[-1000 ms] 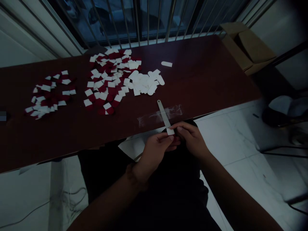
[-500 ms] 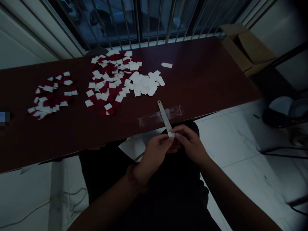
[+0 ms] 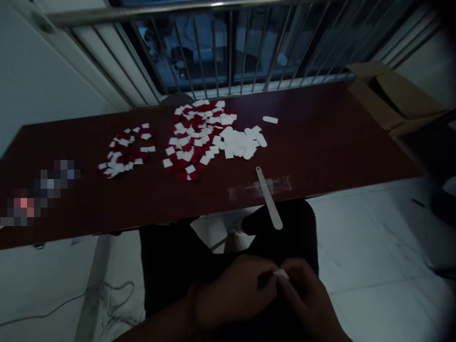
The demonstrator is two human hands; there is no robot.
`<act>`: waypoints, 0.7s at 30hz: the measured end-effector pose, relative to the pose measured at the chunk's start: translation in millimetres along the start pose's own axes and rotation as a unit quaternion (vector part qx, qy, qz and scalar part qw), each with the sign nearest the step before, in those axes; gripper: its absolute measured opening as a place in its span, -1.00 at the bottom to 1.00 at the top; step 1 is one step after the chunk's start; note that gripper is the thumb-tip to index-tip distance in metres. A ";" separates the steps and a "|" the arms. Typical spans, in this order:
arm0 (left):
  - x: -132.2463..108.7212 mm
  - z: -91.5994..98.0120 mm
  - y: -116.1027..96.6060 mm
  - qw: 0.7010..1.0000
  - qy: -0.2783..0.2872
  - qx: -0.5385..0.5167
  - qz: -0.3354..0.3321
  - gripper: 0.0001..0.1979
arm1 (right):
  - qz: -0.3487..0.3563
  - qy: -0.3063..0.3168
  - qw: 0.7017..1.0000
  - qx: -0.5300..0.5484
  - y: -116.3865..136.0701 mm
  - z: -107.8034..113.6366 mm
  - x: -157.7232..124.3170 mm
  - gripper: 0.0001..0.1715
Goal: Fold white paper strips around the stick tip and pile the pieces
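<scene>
Low over my lap, my left hand [image 3: 245,285] and my right hand [image 3: 308,289] are closed together on a small red-and-white piece [image 3: 281,273]. Its white part shows between the fingertips; the fingers hide most of the rest. Ahead of the hands, a flat pale strip [image 3: 270,199] with a hole at its far end juts over the table edge. Clear tape [image 3: 245,188] crosses it on the tabletop. Farther back lie a heap of red-and-white pieces [image 3: 190,169] and, beside it, white round-ended pieces [image 3: 237,142].
A smaller group of red-and-white pieces [image 3: 123,167] lies to the left on the dark red table [image 3: 338,152]. One white piece [image 3: 270,120] rests apart at the back. An open cardboard box [image 3: 409,95] stands by the right end. Metal railings [image 3: 231,57] line the window behind.
Both hands have drawn back from the strip's near end toward my body, carrying the red-and-white piece off it. The strip's rounded end is now bare. The view has shifted left and up.
</scene>
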State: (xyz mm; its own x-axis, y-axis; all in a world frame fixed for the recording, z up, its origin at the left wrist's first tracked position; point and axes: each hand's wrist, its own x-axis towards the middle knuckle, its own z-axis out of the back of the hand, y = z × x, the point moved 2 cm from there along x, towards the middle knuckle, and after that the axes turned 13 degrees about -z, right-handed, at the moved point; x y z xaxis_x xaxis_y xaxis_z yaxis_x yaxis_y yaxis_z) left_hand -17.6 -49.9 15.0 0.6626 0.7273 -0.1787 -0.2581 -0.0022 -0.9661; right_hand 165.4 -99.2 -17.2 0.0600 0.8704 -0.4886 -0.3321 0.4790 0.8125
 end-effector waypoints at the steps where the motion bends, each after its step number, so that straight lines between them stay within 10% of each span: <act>1: -4.5 3.1 -3.5 1.000 0.005 0.025 -0.012 -0.76 | 0.000 0.003 1.000 -0.017 3.0 -0.3 -0.3 -0.78; 7: -11.9 68.0 -18.0 0.968 -0.187 0.162 -0.043 -0.75 | 0.001 -0.065 0.996 -0.053 35.6 19.4 17.3 -0.73; 11: 7.1 147.3 -18.1 0.855 -0.378 0.354 -0.025 -0.69 | -0.020 -0.095 0.995 -0.004 55.3 22.9 28.8 -0.75; 15: 12.1 173.3 -7.1 0.773 -0.394 0.496 0.021 -0.60 | -0.019 -0.040 0.999 0.003 62.2 9.4 28.9 -0.72; 21: -42.5 157.4 21.6 0.799 -0.305 0.518 -0.024 -0.68 | -0.029 -0.031 0.998 -0.049 53.8 5.9 23.5 -0.65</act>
State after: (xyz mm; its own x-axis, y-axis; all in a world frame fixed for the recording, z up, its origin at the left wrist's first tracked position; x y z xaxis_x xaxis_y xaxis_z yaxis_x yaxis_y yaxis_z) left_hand -162.0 27.2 31.0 0.3042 0.9097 0.2828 -0.8959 0.3741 -0.2397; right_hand 154.5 -52.2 16.9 0.1396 0.8482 -0.5110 -0.4162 0.5185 0.7470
